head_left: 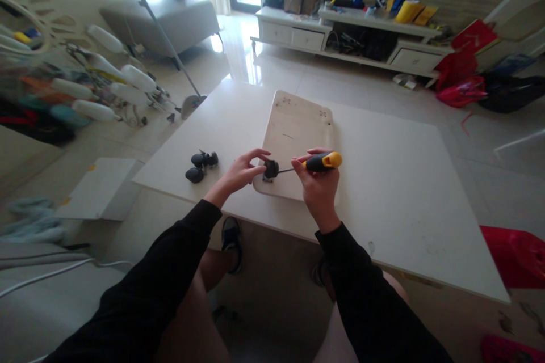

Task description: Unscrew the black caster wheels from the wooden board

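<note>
A beige, board-like panel with rounded corners [298,125] lies on the white table [395,181], screw-hole clusters showing at its two far corners. At its near left corner stands a black caster wheel [271,168] on a metal plate. My left hand [243,172] has its thumb and fingertips closed against the caster's left side. In my right hand [319,184] is a yellow-and-black screwdriver [321,162], held nearly level, its shaft pointing left to the caster. Exactly where the tip meets the caster is too small to tell. Several loose black casters [195,174] lie on the table to the left.
A white box [100,188] sits on the floor left of the table. Beyond the table are a long-handled floor tool [164,34], a grey bench [166,20] and a white TV cabinet [293,34]. Red bags [460,82] lie at the right. My legs are under the near edge.
</note>
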`<state>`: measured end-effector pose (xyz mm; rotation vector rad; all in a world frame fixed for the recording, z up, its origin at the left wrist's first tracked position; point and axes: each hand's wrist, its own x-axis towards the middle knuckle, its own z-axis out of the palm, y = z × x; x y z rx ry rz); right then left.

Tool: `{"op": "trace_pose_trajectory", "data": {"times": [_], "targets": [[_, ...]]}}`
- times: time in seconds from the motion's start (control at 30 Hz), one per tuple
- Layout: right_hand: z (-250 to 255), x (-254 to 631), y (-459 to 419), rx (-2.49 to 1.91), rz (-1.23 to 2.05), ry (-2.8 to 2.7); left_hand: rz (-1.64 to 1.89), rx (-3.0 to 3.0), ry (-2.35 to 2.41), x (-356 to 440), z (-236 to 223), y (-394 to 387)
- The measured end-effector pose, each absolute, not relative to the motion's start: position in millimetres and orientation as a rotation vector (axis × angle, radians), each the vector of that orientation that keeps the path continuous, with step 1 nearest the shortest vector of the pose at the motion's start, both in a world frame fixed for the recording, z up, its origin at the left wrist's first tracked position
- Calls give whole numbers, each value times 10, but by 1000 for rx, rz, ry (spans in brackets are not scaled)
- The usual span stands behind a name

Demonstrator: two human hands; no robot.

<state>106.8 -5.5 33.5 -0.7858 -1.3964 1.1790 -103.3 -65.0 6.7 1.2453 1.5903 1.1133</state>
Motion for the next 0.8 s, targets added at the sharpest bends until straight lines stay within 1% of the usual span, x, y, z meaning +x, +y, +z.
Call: {"op": "trace_pose_trajectory", "data": {"times": [0.37,0.53,0.63,0.8], "targets": [[302,1017,-68,-826,1270,-1326,1161,1304,1685,-1044,179,-666],[273,996,-23,-774,1298,-1377,1081,1289,1734,-1071,175,-688],[223,976,30,-774,1260,-1377,1053,1297,1764,-1076,178,-696],[212,971,75,-790,1193,-1401,1130,1290,1821,-1085,153,-672]]}}
